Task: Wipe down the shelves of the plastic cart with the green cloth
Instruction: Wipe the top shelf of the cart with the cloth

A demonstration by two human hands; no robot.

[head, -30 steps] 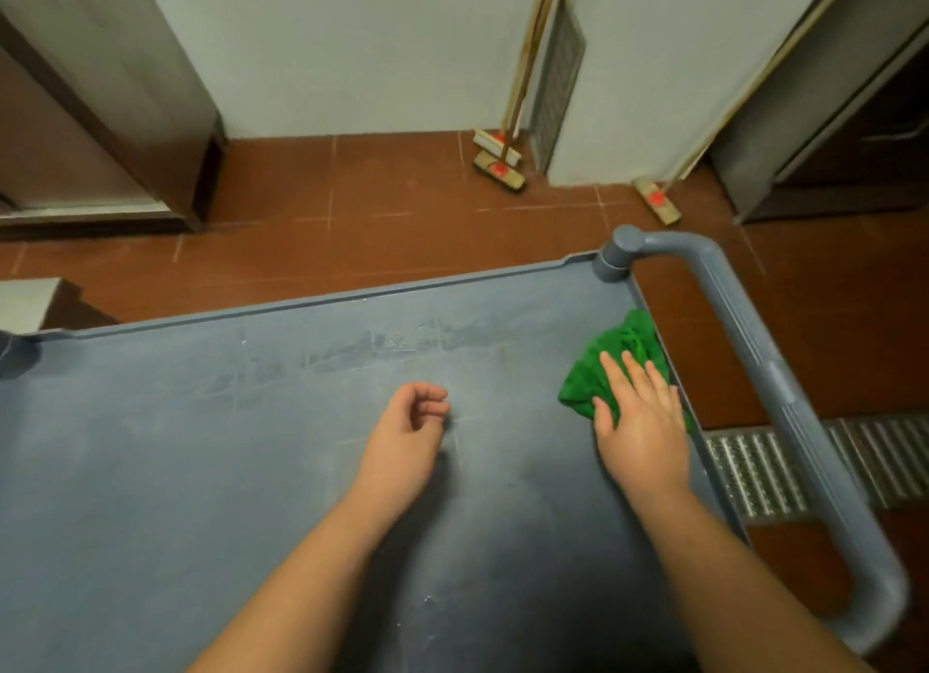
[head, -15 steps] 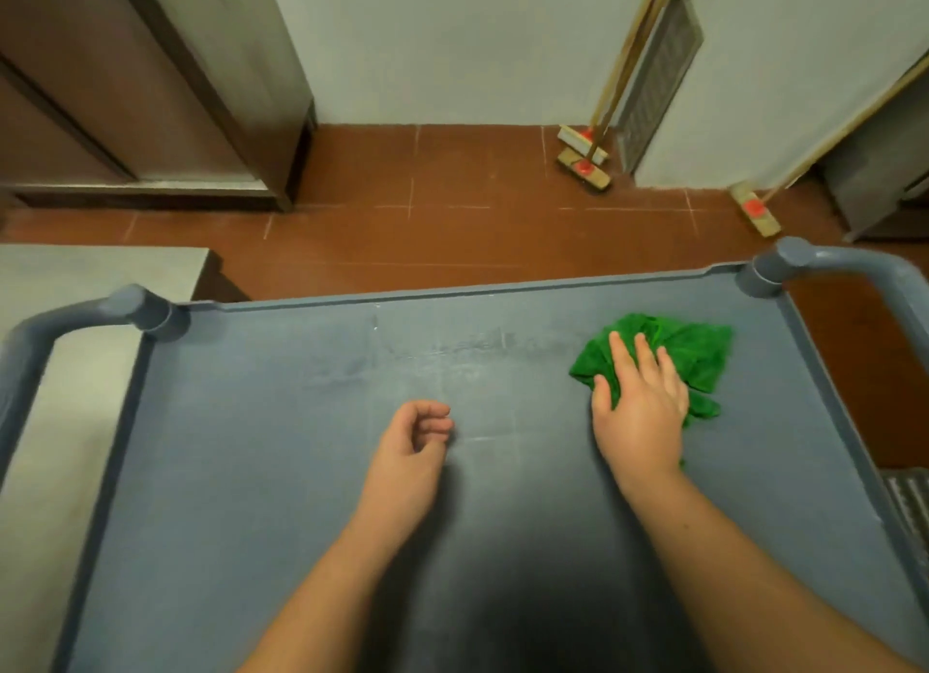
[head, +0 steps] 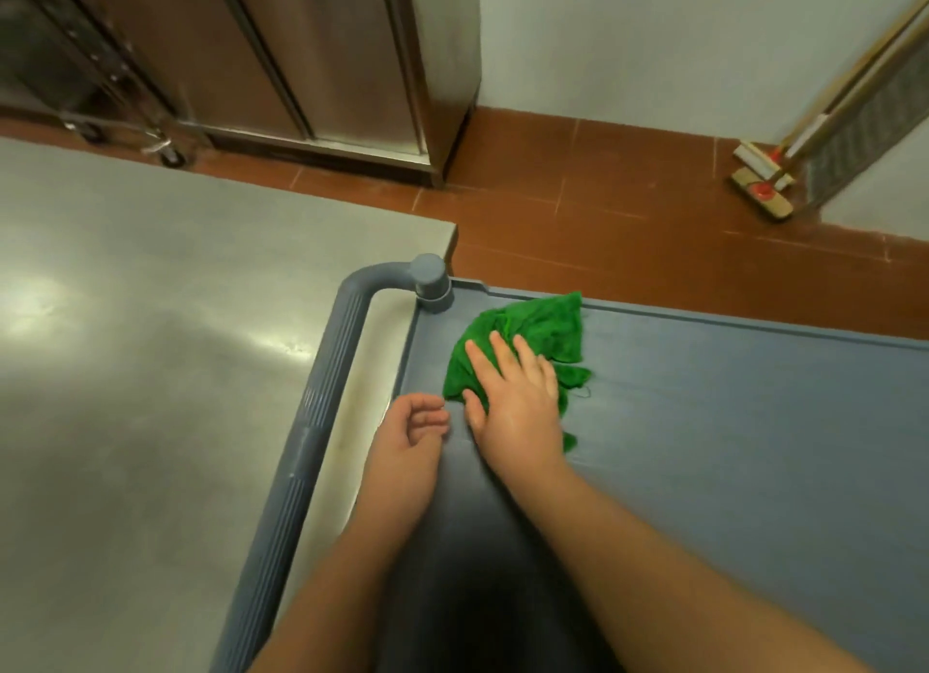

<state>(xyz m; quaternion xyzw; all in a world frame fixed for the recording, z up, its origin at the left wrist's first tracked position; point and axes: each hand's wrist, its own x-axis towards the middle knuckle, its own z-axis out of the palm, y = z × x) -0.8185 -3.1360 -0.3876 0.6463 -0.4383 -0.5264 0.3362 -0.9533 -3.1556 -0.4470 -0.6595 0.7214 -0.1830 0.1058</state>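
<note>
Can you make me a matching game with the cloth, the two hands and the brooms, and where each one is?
Things:
1. green cloth
2. left hand
3. right hand
4. brooms

Places:
A. leaning on the wall, heads on the floor
B. flat on top of the cloth
C. far left corner of the cart's top shelf
D. loosely curled, empty, near the shelf's left edge

Pairs: 1-C, 2-D, 3-B, 4-A
</note>
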